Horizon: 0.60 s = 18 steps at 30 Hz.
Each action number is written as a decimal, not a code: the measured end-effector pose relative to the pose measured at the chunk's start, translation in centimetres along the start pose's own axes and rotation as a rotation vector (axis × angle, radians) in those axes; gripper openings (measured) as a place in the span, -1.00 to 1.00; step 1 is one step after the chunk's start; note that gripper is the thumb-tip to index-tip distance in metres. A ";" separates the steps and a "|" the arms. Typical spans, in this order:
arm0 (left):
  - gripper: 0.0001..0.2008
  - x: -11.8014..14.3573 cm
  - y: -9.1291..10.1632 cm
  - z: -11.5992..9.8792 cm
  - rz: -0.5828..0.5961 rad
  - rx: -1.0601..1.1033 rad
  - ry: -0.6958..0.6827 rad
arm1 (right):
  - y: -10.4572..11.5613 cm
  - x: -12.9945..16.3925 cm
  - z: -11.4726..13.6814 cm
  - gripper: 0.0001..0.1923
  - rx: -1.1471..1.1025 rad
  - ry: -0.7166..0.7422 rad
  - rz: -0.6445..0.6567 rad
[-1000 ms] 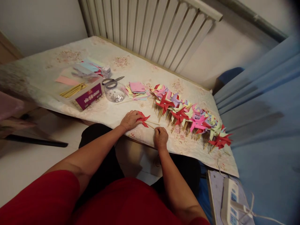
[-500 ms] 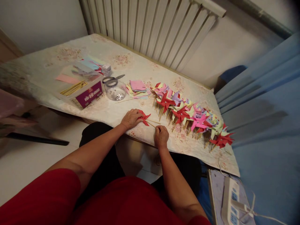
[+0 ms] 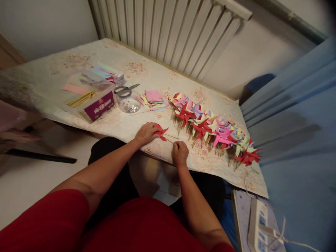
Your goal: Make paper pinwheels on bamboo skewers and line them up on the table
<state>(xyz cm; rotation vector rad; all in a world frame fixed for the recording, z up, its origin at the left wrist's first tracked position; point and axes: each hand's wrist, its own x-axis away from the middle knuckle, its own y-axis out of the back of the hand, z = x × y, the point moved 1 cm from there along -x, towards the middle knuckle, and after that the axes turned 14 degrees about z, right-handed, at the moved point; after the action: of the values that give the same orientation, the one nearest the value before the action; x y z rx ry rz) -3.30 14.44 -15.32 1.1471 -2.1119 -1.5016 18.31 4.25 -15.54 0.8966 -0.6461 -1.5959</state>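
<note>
Pinwheels crowd the right of the floral-patterned tablecloth (image 3: 110,56): a long row of finished paper pinwheels (image 3: 215,131) in red, pink, yellow and lilac runs diagonally toward the table's right corner, just beside the working spot. Behind the hands sits a stack of coloured paper squares (image 3: 154,98), a clear round bowl of shiny pins (image 3: 128,103) with grey scissors (image 3: 125,90) at its back, and a clear plastic box with a purple label (image 3: 91,99) holding wooden sticks. Near edge of the table is right under the wrists; bare cloth lies open to the left. Left hand (image 3: 146,133) lies palm-down, fingers together pressing on the red paper pinwheel (image 3: 160,132). Right hand (image 3: 180,154) is curled, fingertips pinched on the thin wooden stick (image 3: 170,139) running to that pinwheel.
</note>
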 end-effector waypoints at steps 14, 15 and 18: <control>-0.67 0.0 0.1 -0.1 -0.003 -0.023 -0.002 | -0.1 0.0 0.2 -0.78 0.014 -0.026 -0.017; -0.67 0.0 0.0 -0.1 -0.003 -0.024 -0.001 | -0.1 0.0 0.2 -0.78 0.012 -0.021 -0.016; -0.66 -0.1 -0.1 0.0 -0.005 -0.037 0.001 | 0.0 0.0 0.3 -0.79 0.006 -0.010 -0.011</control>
<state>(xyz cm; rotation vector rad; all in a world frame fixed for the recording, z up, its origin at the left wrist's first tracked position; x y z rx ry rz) -3.22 14.48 -15.38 1.1412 -2.0733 -1.5350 18.10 4.21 -15.40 0.8986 -0.6545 -1.6103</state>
